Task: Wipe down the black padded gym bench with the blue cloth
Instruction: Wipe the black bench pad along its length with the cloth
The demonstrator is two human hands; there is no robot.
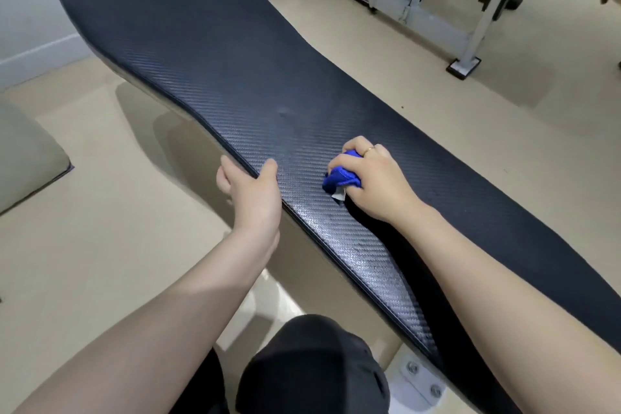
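A dark-clad knee sits nearest the camera. Above it, the right hand curls around the bunched blue cloth, pressing it onto the bench. The left hand clasps the bench's left edge, just left of the cloth. Wiping looks underway; the far, wider padding likely comes next, needing a long reach.

No readable text, label, brand or number anywhere in view.
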